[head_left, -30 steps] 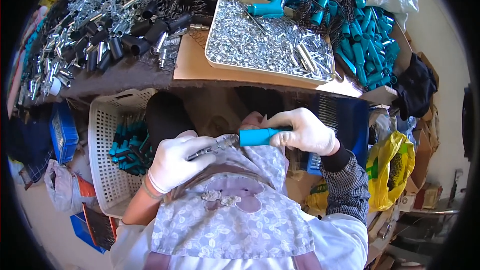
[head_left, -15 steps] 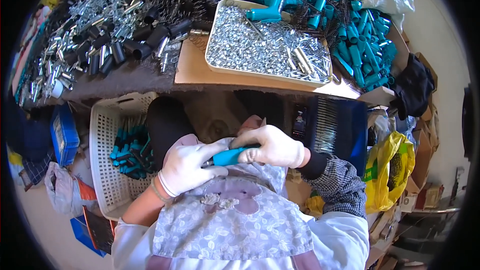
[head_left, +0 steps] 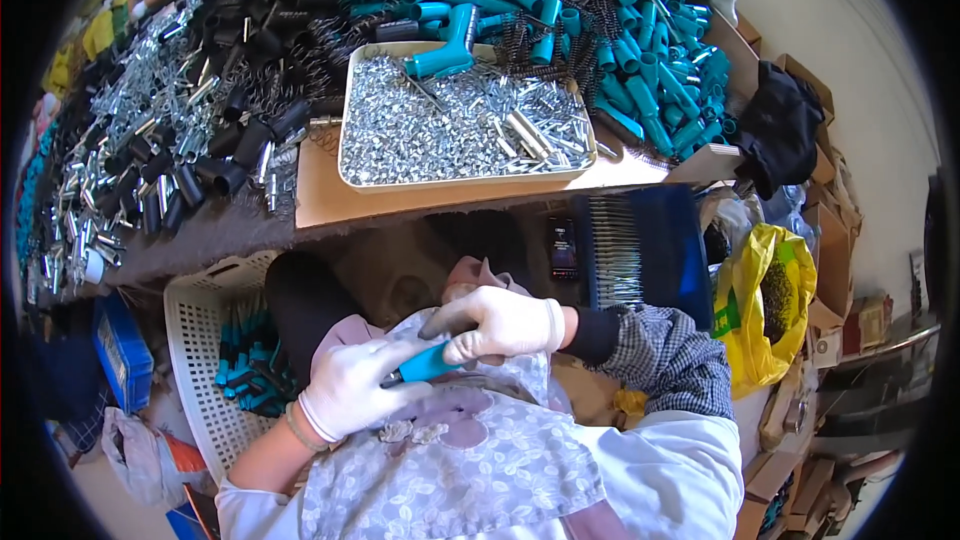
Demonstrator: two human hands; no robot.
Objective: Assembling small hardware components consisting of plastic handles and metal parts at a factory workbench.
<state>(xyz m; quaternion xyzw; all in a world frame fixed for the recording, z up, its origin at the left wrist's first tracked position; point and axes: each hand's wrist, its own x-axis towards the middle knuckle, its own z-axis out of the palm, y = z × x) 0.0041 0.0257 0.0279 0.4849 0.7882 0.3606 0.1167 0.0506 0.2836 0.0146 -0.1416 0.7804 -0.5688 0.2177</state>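
We grip a teal handle: left hand and right hand both closed around it. Yellow bag at right; white basket at left.

Hands: your left hand and right hand both wear white gloves.
Sleeves: your right forearm has a black cuff under a black-and-white checked sleeve.
Apron: pale lilac with small white floral print.
Legs: dark trousers.

1. We have one view, a wide fisheye worn on the head, looking steeply down.
2. It sits close above our hands at the lap.
3. The bench fills the upper half, its edges bending toward the rim.
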